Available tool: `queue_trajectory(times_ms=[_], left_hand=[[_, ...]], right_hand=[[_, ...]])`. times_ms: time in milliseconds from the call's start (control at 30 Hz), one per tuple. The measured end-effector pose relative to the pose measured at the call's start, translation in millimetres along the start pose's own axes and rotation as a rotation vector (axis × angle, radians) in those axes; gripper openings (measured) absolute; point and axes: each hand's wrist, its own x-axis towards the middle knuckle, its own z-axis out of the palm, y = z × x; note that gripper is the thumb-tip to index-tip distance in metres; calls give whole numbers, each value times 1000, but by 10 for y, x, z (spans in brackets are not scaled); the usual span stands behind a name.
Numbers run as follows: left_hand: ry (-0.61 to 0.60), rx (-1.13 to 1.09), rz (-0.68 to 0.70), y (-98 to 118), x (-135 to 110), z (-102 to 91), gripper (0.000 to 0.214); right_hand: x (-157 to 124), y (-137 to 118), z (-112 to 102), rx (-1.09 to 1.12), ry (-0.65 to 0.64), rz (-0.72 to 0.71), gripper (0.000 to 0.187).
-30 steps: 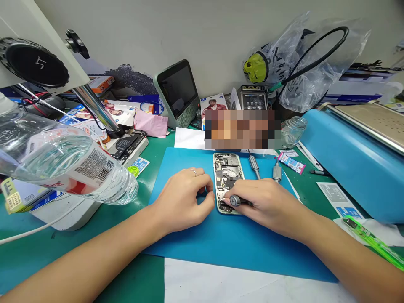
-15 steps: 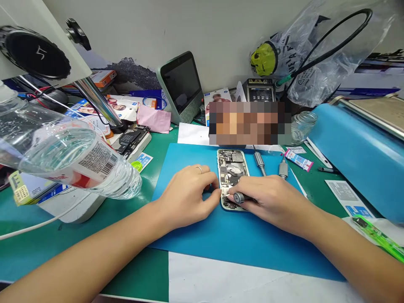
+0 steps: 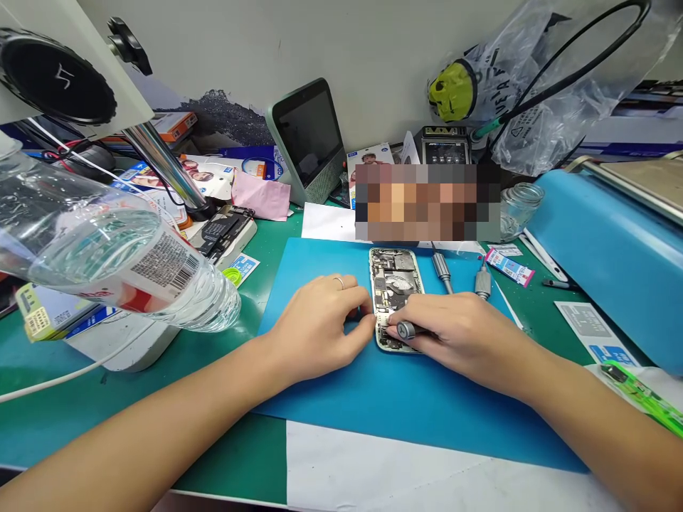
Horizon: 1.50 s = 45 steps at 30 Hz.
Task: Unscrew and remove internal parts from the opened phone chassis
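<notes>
An opened smartphone (image 3: 395, 274) lies on the blue mat (image 3: 331, 398), its inner parts and board exposed. My left hand (image 3: 325, 320) is beside its lower left edge, fingers curled, with the thumb and forefinger tips against the frame. In my right hand (image 3: 453, 327) is a grey screwdriver (image 3: 406, 330), gripped between thumb and fingers over the phone's lower end. The round end of the handle, marked with a cross, faces me; its tip is hidden. Two more screwdrivers, one (image 3: 441, 267) and another (image 3: 482, 281), lie behind my right hand.
A water bottle (image 3: 176, 274) leans in at the left, under a stand's metal post (image 3: 168, 171). Another opened phone (image 3: 224, 231) rests behind it. A display (image 3: 309, 142), glass jar (image 3: 521, 210) and blue-covered machine (image 3: 602, 256) surround the mat. A green cutter (image 3: 643, 398) lies right.
The view has shifted slightly. Both hands keep nearly the same places at the phone, and the screwdriver stays in my right hand.
</notes>
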Motion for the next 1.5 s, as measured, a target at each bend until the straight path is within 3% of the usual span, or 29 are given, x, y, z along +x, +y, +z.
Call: queue_trajectory(times_ms=[100, 267, 533, 867, 1500], left_hand=[[1, 0, 13, 2, -1, -1, 10], [-19, -7, 73, 19, -14, -21, 9], [-68, -16, 138, 36, -12, -47, 15], [-106, -2, 155, 47, -16, -52, 20], [-119, 29, 165, 30, -15, -46, 21]], right_hand=[[9, -40, -39, 62, 84, 33, 12], [7, -111, -128, 194, 353, 127, 18], [-43, -131, -168, 249, 609, 104, 17], [5, -126, -83, 278, 521, 4, 13], [21, -154, -51, 279, 457, 10, 13]])
